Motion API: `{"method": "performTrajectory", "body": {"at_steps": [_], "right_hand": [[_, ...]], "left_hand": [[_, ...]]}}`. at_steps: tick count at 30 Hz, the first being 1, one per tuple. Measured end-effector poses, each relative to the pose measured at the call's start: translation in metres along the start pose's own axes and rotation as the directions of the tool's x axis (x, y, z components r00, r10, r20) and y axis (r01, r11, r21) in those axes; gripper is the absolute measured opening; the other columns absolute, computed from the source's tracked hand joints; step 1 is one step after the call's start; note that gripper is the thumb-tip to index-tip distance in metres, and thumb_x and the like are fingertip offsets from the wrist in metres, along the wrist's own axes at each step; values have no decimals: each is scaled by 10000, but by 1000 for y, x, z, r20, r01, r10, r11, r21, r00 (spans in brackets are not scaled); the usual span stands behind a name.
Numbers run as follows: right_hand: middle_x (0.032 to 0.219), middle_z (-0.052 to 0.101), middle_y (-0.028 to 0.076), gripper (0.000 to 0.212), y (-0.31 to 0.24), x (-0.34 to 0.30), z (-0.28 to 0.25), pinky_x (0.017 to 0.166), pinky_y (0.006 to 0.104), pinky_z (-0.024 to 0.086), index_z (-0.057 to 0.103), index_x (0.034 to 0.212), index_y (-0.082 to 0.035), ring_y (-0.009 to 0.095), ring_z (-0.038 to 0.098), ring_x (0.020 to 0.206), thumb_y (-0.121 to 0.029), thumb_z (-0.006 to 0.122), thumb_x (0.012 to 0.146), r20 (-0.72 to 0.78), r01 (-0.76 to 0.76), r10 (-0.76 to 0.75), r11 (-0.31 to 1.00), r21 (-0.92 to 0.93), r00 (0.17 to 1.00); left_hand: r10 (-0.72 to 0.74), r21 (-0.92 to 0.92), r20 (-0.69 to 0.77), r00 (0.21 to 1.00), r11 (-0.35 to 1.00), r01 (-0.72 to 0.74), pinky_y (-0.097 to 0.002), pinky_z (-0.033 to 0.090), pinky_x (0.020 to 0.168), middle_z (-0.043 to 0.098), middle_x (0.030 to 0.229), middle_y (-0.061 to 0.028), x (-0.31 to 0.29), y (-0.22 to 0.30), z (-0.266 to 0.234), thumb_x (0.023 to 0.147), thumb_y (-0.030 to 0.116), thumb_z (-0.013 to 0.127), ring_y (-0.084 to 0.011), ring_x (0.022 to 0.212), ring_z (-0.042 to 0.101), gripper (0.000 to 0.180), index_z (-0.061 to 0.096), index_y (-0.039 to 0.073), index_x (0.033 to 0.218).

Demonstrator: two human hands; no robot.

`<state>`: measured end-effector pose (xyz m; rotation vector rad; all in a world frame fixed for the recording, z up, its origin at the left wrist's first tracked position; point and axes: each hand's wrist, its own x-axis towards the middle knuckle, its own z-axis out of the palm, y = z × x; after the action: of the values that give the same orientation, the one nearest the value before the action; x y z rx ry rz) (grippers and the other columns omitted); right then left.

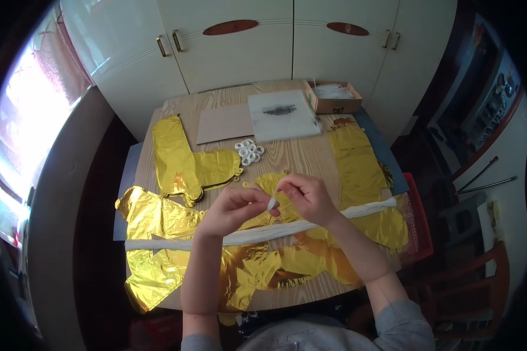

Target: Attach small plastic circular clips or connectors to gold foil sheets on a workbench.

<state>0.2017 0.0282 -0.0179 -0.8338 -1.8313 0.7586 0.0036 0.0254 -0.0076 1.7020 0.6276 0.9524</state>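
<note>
My left hand (237,207) is closed, pinching a small white ring-shaped roll (271,203) between thumb and fingers over the middle of the table. Just to its right, my right hand (303,198) is curled with its fingertips pinched close to the roll; whatever they hold is too small to make out. Under both wrists a long white bundle of strips (257,235) stretches across the table. It lies over flat gold foil balloons (158,216). Beyond my hands sits a cluster of similar white rolls (249,152).
More gold foil balloons lie at the far left (173,155) and right (357,164). At the back are a beige board (224,123), a stack of clear plastic bags (284,120) and a cardboard box (338,106) with white packets. A red crate (417,216) stands beside the right edge.
</note>
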Motion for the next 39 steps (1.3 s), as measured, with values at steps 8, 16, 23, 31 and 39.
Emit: {"method": "performTrajectory", "body": {"at_steps": [8, 16, 23, 31, 39], "right_hand": [[707, 589, 90, 80, -12, -4, -2, 544, 303, 445, 588, 833, -51, 223, 581, 606, -129, 580, 817, -3, 140, -140, 989, -48, 990], [714, 586, 89, 65, -18, -9, 6, 537, 320, 445, 583, 832, -40, 232, 582, 608, -98, 553, 826, 93, 160, -150, 981, -112, 984], [694, 578, 93, 54, 1, -11, 20, 527, 322, 451, 573, 822, -59, 247, 575, 583, -112, 566, 823, 6, 174, -174, 981, -91, 985], [696, 583, 87, 65, -13, -1, 1, 522, 326, 453, 583, 822, -46, 246, 577, 589, -110, 576, 810, -58, 138, -149, 978, -156, 987], [646, 539, 80, 54, -22, -6, 3, 510, 313, 440, 597, 812, -38, 220, 542, 541, -89, 584, 797, -62, 163, -175, 973, -166, 983]], "left_hand": [[16, 152, -99, 995, 988, -1, -268, 453, 758, 612, 851, -71, -2, -4, 1, 809, -25, 537, -156, 812, 584, 131, 622, -31, 908], [18, -16, -225, 974, 1000, -22, -258, 437, 788, 609, 839, -64, 3, 4, 8, 820, 2, 512, -138, 851, 569, 144, 624, -16, 909], [2, -334, -149, 989, 941, -52, -252, 417, 722, 607, 816, -61, 1, 7, 11, 810, 16, 521, -125, 781, 543, 119, 626, -7, 859], [-20, -259, -47, 999, 966, 8, -239, 427, 790, 621, 853, -55, -4, 6, 7, 841, 1, 510, -117, 857, 554, 123, 620, -26, 888], [-26, 90, -129, 991, 995, 38, -244, 438, 733, 639, 798, -65, 0, 1, 7, 828, 21, 531, -111, 786, 574, 115, 626, -21, 877]]}}
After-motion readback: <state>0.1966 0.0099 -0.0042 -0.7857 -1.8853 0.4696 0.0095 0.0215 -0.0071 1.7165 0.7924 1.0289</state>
